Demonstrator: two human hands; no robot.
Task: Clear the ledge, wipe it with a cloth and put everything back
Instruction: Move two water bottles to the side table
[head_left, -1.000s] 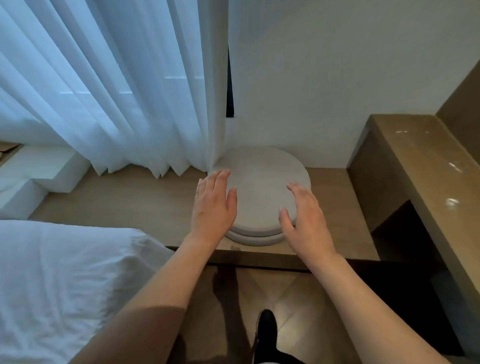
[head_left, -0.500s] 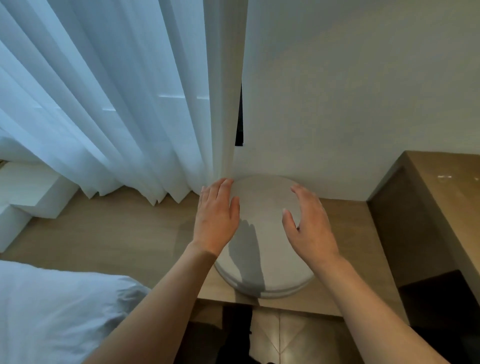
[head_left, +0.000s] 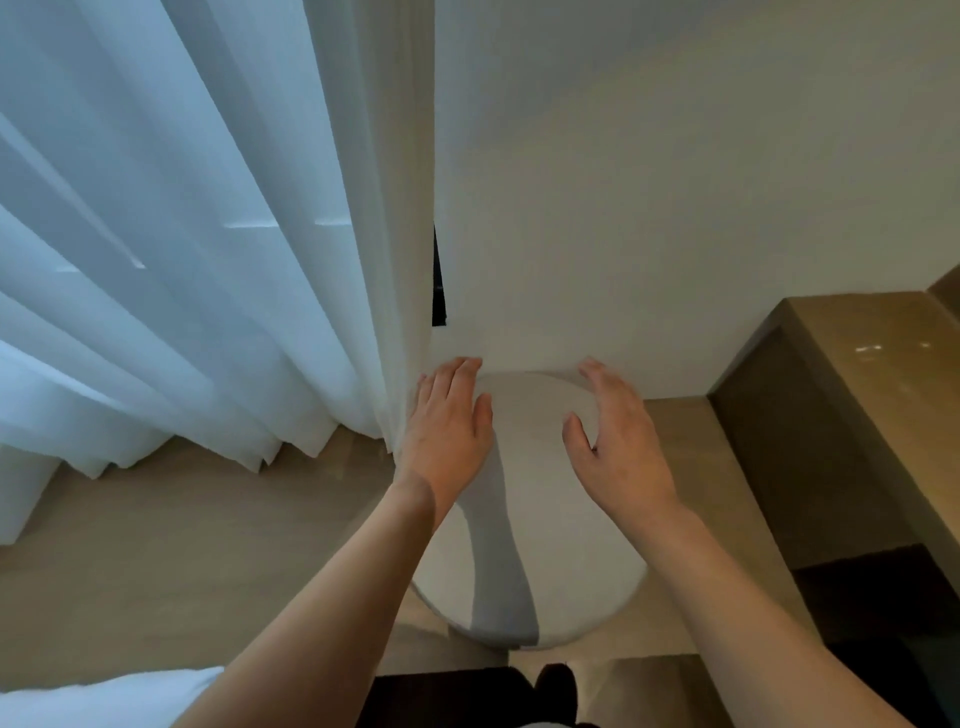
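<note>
No writing shows anywhere. My left hand (head_left: 448, 422) and right hand (head_left: 618, 441), fingers straight, lie flat on the round grey cushion (head_left: 540, 566), which sits on the wooden ledge (head_left: 197, 551) against the wall (head_left: 649, 208).

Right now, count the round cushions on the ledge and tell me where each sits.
1 in view. The round cushion lies on the ledge against the wall, beside the curtain, with the left hand and right hand on it. A second beneath could be hidden.
</note>
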